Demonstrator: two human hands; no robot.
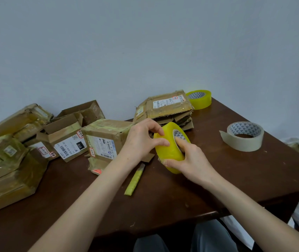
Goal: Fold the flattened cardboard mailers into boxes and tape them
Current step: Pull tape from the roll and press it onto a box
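While your right hand (pixel 194 160) grips the yellow tape roll (pixel 168 151), fingers curled into its core and thumb clamped beneath, your left hand (pixel 141 140) pinches the roll's outer face.

Head view: the folded box (pixel 101 139) sits just left of that hand, with the flat mailers (pixel 167 108) behind.

Likely faults: a crooked peel splits the tape end, and the unheld box flaps spring open.

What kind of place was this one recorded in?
Likely a makeshift parcel-packing spot in a plain room: taped, labelled boxes, a stack of flattened mailers, and tape rolls on a wooden table.
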